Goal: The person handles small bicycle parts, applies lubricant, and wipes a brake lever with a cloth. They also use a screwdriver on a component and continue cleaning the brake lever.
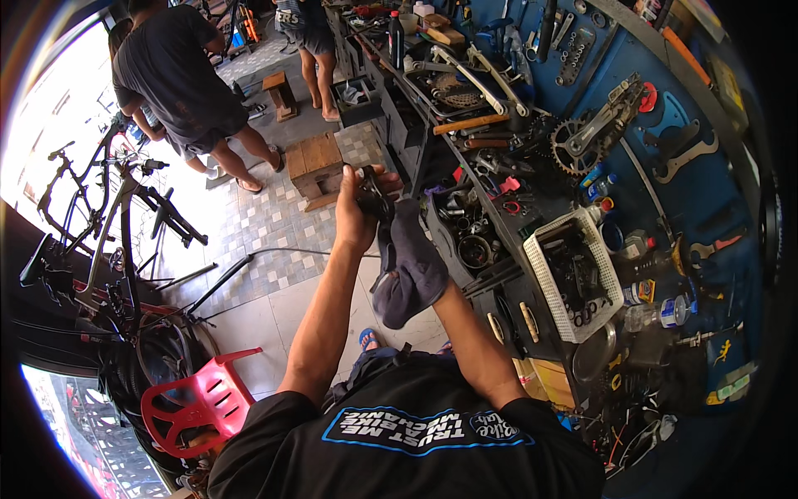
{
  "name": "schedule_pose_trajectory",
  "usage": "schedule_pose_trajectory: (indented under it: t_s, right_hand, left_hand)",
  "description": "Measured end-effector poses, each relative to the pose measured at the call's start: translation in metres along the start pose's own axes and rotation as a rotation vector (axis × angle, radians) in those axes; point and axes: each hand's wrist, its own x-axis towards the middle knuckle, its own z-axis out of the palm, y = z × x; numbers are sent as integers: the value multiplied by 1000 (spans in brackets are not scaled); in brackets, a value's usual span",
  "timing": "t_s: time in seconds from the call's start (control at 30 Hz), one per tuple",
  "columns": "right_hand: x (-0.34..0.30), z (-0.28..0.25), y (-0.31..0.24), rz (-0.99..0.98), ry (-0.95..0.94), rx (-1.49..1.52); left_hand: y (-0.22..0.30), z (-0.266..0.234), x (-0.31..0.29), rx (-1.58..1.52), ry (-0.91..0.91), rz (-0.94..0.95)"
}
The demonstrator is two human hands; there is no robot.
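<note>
My left hand is raised in front of my body with its fingers curled round a black part, whose exact kind I cannot make out. Against that part presses a dark grey cloth, which is draped over my right hand. Only the wrist end of that hand shows; the cloth hides its fingers, closed about the fabric. One end of the cloth hangs down below the hands.
A cluttered workbench with a white basket and a tool wall with a crankset line the right. A wooden stool stands ahead. Left are bike frames and a red plastic chair. A person stands farther off.
</note>
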Motion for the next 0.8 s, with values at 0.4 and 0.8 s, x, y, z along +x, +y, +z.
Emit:
schedule_pose_trajectory:
  t_s: [0.4,0.8]
  right_hand:
    - [39,-43,-51,142,61,-170]
    - [24,-75,-18,-119,30,-386]
  left_hand:
    - [-22,3,-33,-55,63,15]
    - [-11,-11,-43,-18,69,-131]
